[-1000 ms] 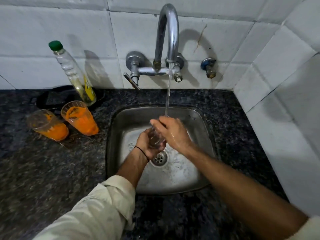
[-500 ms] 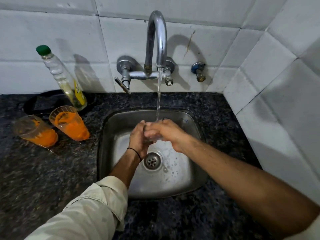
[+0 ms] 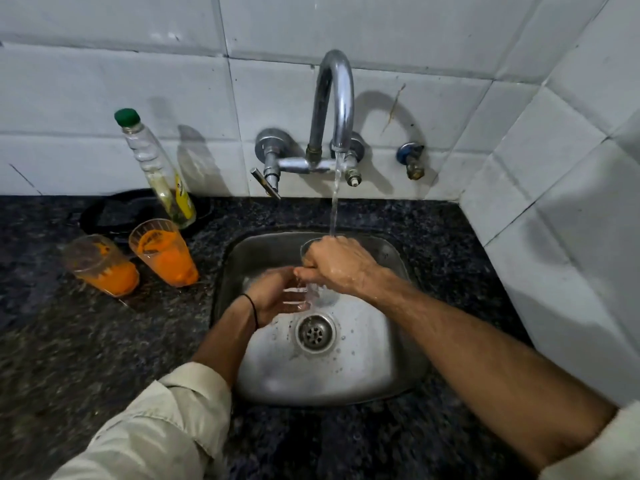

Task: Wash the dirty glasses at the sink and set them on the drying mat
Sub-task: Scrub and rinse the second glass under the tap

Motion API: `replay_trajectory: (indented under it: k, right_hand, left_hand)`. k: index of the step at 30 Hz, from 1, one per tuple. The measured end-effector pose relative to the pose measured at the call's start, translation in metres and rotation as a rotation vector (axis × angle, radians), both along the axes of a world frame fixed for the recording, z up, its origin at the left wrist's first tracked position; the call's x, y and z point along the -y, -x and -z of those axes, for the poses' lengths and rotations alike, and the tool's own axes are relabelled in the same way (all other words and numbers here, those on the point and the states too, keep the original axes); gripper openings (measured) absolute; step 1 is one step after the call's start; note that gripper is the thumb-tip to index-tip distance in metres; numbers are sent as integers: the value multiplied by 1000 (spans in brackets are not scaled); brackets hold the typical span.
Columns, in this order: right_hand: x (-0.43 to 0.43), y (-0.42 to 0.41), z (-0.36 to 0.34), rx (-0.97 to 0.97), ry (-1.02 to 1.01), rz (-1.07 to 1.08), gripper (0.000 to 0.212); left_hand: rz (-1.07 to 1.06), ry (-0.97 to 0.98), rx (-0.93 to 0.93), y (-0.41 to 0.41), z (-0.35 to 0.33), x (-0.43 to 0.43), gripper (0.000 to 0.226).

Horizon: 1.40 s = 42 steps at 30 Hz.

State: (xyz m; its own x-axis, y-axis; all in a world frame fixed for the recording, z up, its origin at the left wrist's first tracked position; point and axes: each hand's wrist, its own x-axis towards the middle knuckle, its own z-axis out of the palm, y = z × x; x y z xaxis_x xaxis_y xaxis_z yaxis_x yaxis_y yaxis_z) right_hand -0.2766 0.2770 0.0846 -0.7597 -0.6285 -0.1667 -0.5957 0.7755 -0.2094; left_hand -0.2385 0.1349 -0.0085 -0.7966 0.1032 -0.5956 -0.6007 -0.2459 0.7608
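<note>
A clear glass [image 3: 311, 292] is held over the steel sink [image 3: 391, 368], under water running from the curved tap [image 3: 337, 98]. My right hand [image 3: 337, 263] grips the glass from above near its rim. My left hand [image 3: 277, 294] is cupped around its lower part, with water spilling over the fingers. Most of the glass is hidden by both hands. Two dirty glasses smeared with orange residue stand on the counter left of the sink, one nearer [image 3: 166, 252] and one further left [image 3: 102, 265].
A tall bottle with a green cap [image 3: 156, 168] leans by the tiled wall behind the dirty glasses, next to a black round object [image 3: 114, 211]. A dark speckled counter [image 3: 86, 341] surrounds the sink. A tiled wall closes the right side.
My right hand has moved onto the top of the glass and my left hand has dropped lower around its base. The view has shifted slightly.
</note>
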Motion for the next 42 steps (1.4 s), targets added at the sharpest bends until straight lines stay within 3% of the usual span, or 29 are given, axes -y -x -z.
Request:
replay_trajectory:
  k: [4, 7, 11, 15, 17, 20, 24, 26, 28, 31, 33, 35, 38, 40, 42]
  right_hand:
    - [-8, 0, -18, 3, 48, 22, 42]
    - [-12, 2, -33, 2, 99, 44, 40]
    - [-14, 0, -46, -57, 93, 22, 39]
    - [-14, -3, -52, -72, 85, 30, 41]
    - [-11, -4, -53, -59, 91, 49, 42]
    - [-8, -2, -47, 64, 291, 159, 43]
    - [-10, -2, -26, 406, 950, 459, 34]
    - [-7, -6, -10, 510, 1198, 664, 34]
    - [-3, -12, 9, 694, 1329, 903, 31]
    - [3, -24, 40, 1079, 1525, 1133, 31]
    - [6, -36, 55, 1178, 1630, 1240, 32]
    - [8, -45, 64, 1155, 1647, 1324, 27]
    - [2, -54, 70, 1029, 1446, 1344, 30]
    - [-9, -59, 71, 924, 1270, 1273, 29]
    - [-22, -62, 71, 688, 1060, 1098, 23]
  left_hand:
    - [-281, 233, -179, 42, -30, 18, 13]
    - [-410, 385, -418, 71, -61, 26, 30]
    - [-410, 723, -568, 92, -77, 26, 28]
    - [-261, 1196, -660, 88, -76, 17, 28]
    - [-236, 1295, -639, 87, -78, 14, 32]
    - [-202, 1174, -599, 83, -77, 14, 40]
    - [-309, 498, -424, 42, -62, 4, 56]
    - [-317, 227, -390, 9, -53, -7, 45]
    - [-318, 80, -434, -15, -50, -17, 34]
    - [-273, 207, -612, -28, -55, -23, 49]
    - [-186, 340, -645, -26, -59, -25, 59]
    - [-106, 450, -644, -20, -64, -29, 60]
    - [32, 622, -643, -12, -71, -37, 63]
    - [85, 701, -635, -9, -75, -42, 65]
    - [107, 754, -644, -10, -78, -46, 65]
